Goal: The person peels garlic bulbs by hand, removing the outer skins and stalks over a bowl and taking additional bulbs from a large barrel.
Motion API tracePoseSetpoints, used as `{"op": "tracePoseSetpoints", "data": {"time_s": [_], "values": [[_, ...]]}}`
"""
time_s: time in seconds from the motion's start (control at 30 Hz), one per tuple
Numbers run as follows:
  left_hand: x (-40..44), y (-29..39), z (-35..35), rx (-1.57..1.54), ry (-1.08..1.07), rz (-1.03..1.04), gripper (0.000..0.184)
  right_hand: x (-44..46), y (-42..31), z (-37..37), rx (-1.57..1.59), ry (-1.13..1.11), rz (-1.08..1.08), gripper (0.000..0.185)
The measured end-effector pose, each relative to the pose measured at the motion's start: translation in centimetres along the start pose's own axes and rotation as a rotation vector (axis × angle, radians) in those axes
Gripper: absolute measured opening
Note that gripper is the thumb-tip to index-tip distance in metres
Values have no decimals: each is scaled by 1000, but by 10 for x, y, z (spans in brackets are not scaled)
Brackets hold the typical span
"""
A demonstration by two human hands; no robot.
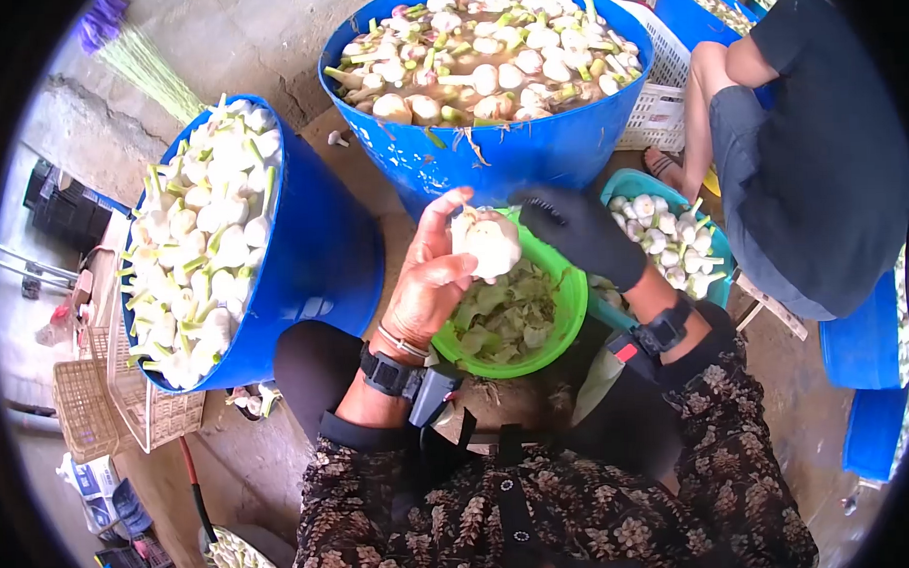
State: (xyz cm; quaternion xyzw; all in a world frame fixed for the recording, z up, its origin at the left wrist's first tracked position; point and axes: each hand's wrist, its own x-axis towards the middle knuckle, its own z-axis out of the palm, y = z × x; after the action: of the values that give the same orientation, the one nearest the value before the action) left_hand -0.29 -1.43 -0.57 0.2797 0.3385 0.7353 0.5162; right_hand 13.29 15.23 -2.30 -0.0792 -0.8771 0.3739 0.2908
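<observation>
A white garlic bulb (pixel 485 245) is held up in my bare left hand (pixel 429 275), pinched between thumb and fingers. Just right of the bulb is my right hand (pixel 583 237) in a dark glove, its fingers curled closed. Whatever it may grip is hidden by the glove. Below both hands a bright green basin (pixel 574 315) holds leafy peelings (pixel 506 317). Beside my right hand stands a teal basket (pixel 722 260) with trimmed garlic bulbs (pixel 668 238).
A large blue tub (pixel 490 163) of garlic in murky water stands ahead. Another blue tub (pixel 322 229), heaped with garlic, tilts at my left near plastic crates (pixel 143 380). A person (pixel 810 141) in dark clothes sits at the right, near more blue containers (pixel 859 335).
</observation>
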Motion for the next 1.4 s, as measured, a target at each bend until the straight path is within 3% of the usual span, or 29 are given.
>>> {"op": "tracePoseSetpoints", "data": {"time_s": [0.07,0.23,0.5,0.7,0.93,1.03,1.13,1.23,1.33,1.4], "values": [[1,-7,-11,-22,11,-10,53,4,-27,-19,199,17,49,29],[2,-21,-4,23,129,-58,41,1,-41,-12,-39,23,20,20],[8,-45,10,544,238,176,52,-1,-30,-6,-119,97,20,14],[11,-32,11,176,163,-51,47,1,-8,-3,124,37,85,13],[7,-29,20,123,131,36,52,-3,-21,-2,490,27,298,13],[4,-23,22,69,89,24,58,-5,-15,0,495,27,278,13],[-1,-18,21,53,-19,40,59,-7,7,6,352,111,235,13],[-8,1,33,80,-162,67,61,-9,21,-4,235,33,351,13],[-5,-1,25,68,-76,78,65,-19,31,14,-392,-178,34,15],[-2,1,13,107,-58,70,58,-23,22,19,-271,-112,65,22]]}}
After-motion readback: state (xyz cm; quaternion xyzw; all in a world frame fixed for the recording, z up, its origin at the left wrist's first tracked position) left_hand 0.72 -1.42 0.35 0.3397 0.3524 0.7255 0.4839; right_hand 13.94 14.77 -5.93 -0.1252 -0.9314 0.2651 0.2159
